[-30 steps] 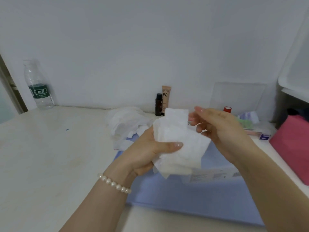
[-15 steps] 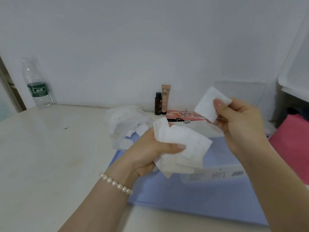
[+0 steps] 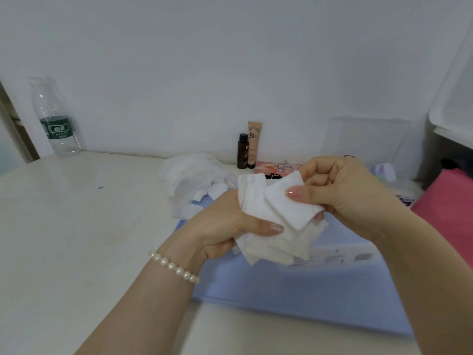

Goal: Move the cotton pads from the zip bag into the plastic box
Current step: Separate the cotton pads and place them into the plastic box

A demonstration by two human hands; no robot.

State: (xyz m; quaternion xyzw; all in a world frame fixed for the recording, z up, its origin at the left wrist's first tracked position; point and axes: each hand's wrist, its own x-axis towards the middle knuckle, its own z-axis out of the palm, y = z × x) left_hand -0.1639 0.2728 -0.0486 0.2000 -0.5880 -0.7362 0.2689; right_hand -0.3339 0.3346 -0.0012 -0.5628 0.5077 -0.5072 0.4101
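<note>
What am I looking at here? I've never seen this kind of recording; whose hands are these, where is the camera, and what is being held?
There is no robot: a person works with bare hands, filmed by one wide-angle camera worn on the head, looking forward and down. The left hand, with a pearl bracelet on its wrist, grips a bunch of white cotton pads. The right hand pinches a single pad lying against that bunch. On the pale table stand a water bottle, a small dark bottle and a BB tube. Crumpled clear plastic holding white pads lies behind the hands.
</note>
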